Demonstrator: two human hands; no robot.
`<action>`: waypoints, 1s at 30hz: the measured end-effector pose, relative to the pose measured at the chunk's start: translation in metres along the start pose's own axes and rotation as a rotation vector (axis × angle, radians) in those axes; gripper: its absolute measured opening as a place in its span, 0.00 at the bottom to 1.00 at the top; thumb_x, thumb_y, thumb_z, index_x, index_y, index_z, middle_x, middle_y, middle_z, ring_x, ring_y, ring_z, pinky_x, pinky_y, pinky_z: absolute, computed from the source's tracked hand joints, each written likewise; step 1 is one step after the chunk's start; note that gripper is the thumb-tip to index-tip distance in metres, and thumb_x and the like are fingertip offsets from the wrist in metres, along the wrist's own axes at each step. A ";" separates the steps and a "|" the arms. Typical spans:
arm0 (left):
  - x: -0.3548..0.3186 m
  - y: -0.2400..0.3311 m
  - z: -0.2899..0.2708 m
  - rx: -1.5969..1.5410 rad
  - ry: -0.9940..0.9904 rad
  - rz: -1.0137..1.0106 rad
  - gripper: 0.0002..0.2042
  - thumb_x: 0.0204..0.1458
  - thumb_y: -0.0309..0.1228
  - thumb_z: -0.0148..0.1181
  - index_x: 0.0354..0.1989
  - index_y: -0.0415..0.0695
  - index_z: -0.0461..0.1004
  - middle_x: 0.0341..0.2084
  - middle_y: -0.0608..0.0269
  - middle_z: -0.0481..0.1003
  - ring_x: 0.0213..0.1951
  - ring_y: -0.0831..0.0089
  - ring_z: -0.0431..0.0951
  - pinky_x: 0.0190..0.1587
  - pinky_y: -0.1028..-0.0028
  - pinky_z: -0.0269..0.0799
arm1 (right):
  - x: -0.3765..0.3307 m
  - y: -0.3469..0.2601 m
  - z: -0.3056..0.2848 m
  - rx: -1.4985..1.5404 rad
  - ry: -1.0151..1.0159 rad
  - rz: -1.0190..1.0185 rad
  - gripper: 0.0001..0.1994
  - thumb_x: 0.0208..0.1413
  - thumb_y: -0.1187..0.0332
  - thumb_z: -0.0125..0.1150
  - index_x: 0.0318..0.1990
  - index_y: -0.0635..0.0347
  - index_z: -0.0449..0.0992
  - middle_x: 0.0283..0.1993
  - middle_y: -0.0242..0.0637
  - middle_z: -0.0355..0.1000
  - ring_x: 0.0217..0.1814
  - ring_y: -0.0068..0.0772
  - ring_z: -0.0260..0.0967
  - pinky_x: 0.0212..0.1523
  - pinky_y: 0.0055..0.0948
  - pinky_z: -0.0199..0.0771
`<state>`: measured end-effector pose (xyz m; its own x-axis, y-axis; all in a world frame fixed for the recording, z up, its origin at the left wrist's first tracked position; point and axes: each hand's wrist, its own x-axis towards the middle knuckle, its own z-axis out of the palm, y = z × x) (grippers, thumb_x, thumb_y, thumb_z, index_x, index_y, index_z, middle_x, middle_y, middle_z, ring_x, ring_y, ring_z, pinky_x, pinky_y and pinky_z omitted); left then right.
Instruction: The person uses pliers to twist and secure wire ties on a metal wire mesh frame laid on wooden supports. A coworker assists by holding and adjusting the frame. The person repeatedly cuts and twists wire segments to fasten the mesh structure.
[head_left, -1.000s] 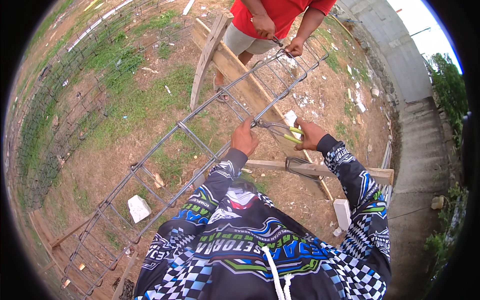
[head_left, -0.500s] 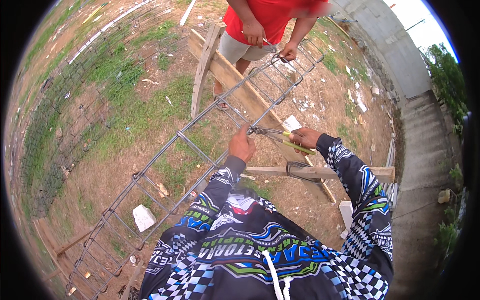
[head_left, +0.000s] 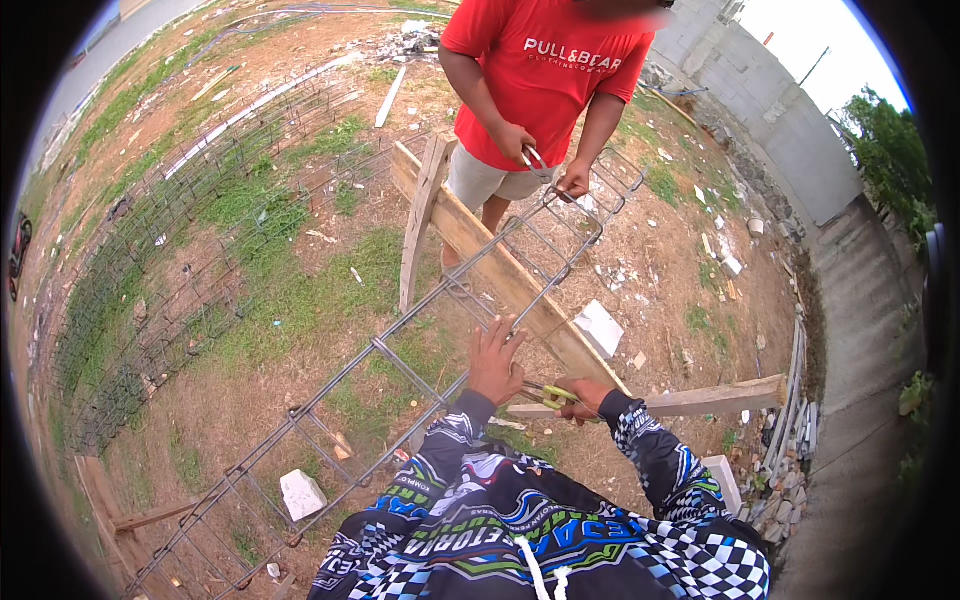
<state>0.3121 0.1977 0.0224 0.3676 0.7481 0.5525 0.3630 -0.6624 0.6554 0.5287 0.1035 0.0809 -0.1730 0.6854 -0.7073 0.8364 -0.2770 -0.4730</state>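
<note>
A long rebar cage (head_left: 405,370) of bars and square stirrups runs diagonally from lower left to upper right. My left hand (head_left: 494,362) lies over its near bar, palm down, fingers stretched and apart, gripping nothing. Just right of it, my right hand (head_left: 582,399) is closed round the yellow-green handles of a pair of pliers (head_left: 546,391). The pliers' jaws point toward my left wrist and are partly hidden behind that hand. At the cage's far end a person in a red shirt (head_left: 560,80) holds a pincer-like tool (head_left: 537,160) in one hand and touches the bars with the other.
A wooden plank (head_left: 497,266) and an upright post (head_left: 424,225) stand under the cage, with a wooden beam (head_left: 700,399) nearer me. White blocks (head_left: 301,495) lie on the ground. More rebar cages (head_left: 150,325) spread at left; a grey wall (head_left: 770,130) rises at right.
My left fingers have opened from a pinch at the bar joint. The pliers have come away from that joint, back toward my body. The view has tilted up, showing more of the other person.
</note>
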 end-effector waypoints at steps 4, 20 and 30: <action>-0.027 0.018 0.010 -0.174 -0.686 0.135 0.20 0.46 0.27 0.56 0.52 0.45 0.74 0.43 0.55 0.77 0.50 0.54 0.74 0.58 0.56 0.64 | -0.007 -0.006 0.032 0.315 0.044 -0.049 0.22 0.55 0.65 0.64 0.56 0.58 0.67 0.34 0.40 0.77 0.27 0.30 0.76 0.27 0.31 0.74; -0.035 0.059 0.038 -0.746 -0.310 -0.539 0.19 0.65 0.40 0.48 0.51 0.36 0.75 0.28 0.56 0.81 0.32 0.71 0.80 0.38 0.72 0.74 | -0.091 0.088 0.218 0.674 0.341 0.010 0.18 0.47 0.71 0.70 0.47 0.57 0.75 0.44 0.36 0.72 0.50 0.34 0.68 0.53 0.34 0.66; 0.009 0.162 0.088 -1.142 -0.345 -0.384 0.28 0.67 0.45 0.32 0.52 0.32 0.72 0.48 0.42 0.76 0.51 0.56 0.76 0.58 0.61 0.67 | -0.205 0.095 0.263 0.952 0.973 0.114 0.17 0.41 0.63 0.77 0.30 0.62 0.74 0.31 0.32 0.67 0.34 0.28 0.66 0.37 0.30 0.65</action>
<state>0.4495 0.0936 0.0890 0.6699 0.7210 0.1770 -0.3887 0.1375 0.9111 0.5069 -0.2406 0.0422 0.6356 0.7110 -0.3008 0.0742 -0.4442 -0.8929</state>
